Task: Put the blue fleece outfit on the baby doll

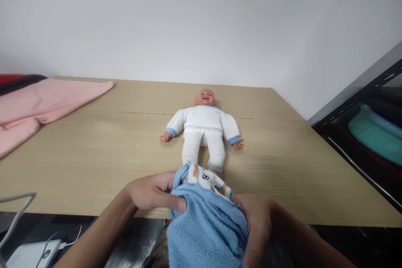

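Note:
A baby doll (203, 127) in a white suit with blue cuffs lies on its back on the wooden table (94, 155), feet towards me. Both my hands hold a fluffy light-blue garment (205, 222) with a white and orange patterned part at the doll's feet. My left hand (153, 192) grips the garment's left edge, thumb pressed on the fabric. My right hand (257, 226) clutches its right side, fingers wrapped round the cloth. The doll's lower legs vanish behind the garment's top edge.
A pink cloth (40, 104) lies spread at the table's left end. A white partition wall (201, 33) stands behind the table. A dark metal rack (370, 134) with a teal item (377, 136) is at the right. A white device with cables (31, 251) sits below left.

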The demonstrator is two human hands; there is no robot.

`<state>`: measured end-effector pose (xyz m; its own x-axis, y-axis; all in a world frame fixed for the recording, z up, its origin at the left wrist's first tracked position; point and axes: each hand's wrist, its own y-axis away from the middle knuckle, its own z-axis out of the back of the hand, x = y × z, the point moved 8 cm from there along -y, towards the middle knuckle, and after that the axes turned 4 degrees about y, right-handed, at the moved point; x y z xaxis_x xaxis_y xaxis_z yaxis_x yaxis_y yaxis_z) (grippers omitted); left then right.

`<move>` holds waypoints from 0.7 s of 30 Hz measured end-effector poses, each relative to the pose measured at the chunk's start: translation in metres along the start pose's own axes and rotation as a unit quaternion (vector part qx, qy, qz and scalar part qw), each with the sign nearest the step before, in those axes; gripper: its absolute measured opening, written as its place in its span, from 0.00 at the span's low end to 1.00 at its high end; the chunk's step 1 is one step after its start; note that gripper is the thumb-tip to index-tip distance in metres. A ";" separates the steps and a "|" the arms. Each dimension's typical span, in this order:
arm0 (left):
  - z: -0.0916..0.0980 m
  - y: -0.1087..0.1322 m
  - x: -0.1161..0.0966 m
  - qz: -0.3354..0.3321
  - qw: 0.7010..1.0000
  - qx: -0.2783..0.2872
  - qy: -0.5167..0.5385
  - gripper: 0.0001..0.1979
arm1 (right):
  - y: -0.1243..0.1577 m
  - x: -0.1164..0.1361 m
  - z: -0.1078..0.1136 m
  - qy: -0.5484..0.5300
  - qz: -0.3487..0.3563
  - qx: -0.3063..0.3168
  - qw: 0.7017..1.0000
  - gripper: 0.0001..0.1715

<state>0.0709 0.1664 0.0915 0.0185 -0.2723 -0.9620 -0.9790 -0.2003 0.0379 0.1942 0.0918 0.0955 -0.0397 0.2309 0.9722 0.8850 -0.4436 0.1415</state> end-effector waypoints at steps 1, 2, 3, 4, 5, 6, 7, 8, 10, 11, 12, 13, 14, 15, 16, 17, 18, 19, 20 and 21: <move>-0.002 -0.001 0.001 0.007 1.000 0.006 -0.004 0.20 | -0.001 0.002 0.000 -0.006 0.009 -0.004 1.000 0.65; -0.004 -0.003 0.002 0.008 1.000 0.018 -0.011 0.21 | -0.001 0.004 0.002 -0.015 0.019 -0.021 0.999 0.63; -0.008 -0.004 0.002 0.006 0.999 0.036 -0.017 0.22 | 0.001 0.005 0.004 -0.026 0.026 -0.048 0.998 0.60; -0.013 -0.006 0.003 0.006 0.998 0.065 -0.021 0.24 | 0.004 0.005 0.007 -0.040 0.029 -0.081 0.995 0.58; -0.020 -0.006 0.006 0.011 0.994 0.105 -0.018 0.25 | 0.009 0.004 0.010 -0.055 0.030 -0.117 0.991 0.57; -0.028 -0.006 0.010 0.021 0.989 0.147 -0.006 0.26 | 0.013 0.002 0.012 -0.069 0.027 -0.150 0.986 0.56; -0.035 -0.005 0.013 0.033 0.984 0.177 0.012 0.27 | 0.018 -0.002 0.013 -0.079 0.019 -0.173 0.982 0.56; -0.039 -0.004 0.017 0.042 0.981 0.186 0.034 0.26 | 0.021 -0.005 0.012 -0.088 0.007 -0.189 0.978 0.56; -0.038 -0.004 0.021 0.039 0.986 0.143 0.077 0.25 | 0.025 -0.013 0.009 -0.098 -0.020 -0.202 0.974 0.53; -0.033 -0.003 0.022 0.031 0.990 0.098 0.096 0.25 | 0.026 -0.016 0.008 -0.103 -0.029 -0.207 0.972 0.51; -0.028 -0.002 0.023 0.023 0.992 0.055 0.111 0.25 | 0.026 -0.018 0.008 -0.107 -0.037 -0.216 0.970 0.49; -0.023 0.000 0.024 0.016 0.992 0.020 0.120 0.24 | 0.025 -0.021 0.010 -0.107 -0.041 -0.225 0.968 0.48; -0.019 0.002 0.025 0.009 0.992 -0.006 0.126 0.24 | 0.023 -0.022 0.012 -0.105 -0.042 -0.226 0.967 0.48; -0.016 0.003 0.026 0.001 0.992 -0.026 0.127 0.24 | 0.020 -0.022 0.013 -0.099 -0.041 -0.217 0.970 0.50; -0.013 0.004 0.026 -0.006 0.991 -0.043 0.126 0.24 | 0.016 -0.020 0.014 -0.091 -0.034 -0.199 0.975 0.54; -0.010 0.004 0.026 -0.015 0.991 -0.059 0.123 0.24 | 0.011 -0.017 0.014 -0.083 -0.022 -0.174 0.981 0.57; -0.008 0.005 0.025 -0.022 0.990 -0.073 0.118 0.25 | 0.006 -0.011 0.014 -0.078 -0.005 -0.147 0.986 0.61; -0.007 0.005 0.024 -0.026 0.990 -0.084 0.113 0.25 | 0.003 -0.003 0.012 -0.072 0.015 -0.123 0.990 0.64; -0.008 0.005 0.023 -0.026 0.990 -0.090 0.106 0.24 | 0.001 0.006 0.011 -0.067 0.034 -0.107 0.991 0.65; -0.010 0.006 0.021 -0.023 0.991 -0.093 0.098 0.24 | 0.000 0.014 0.010 -0.060 0.048 -0.102 0.992 0.65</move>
<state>0.0676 0.1501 0.0740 0.1195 -0.4320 -0.8939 -0.9222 -0.3818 0.0613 0.1986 0.1039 0.1074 0.1073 0.2753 0.9553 0.7696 -0.6313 0.0955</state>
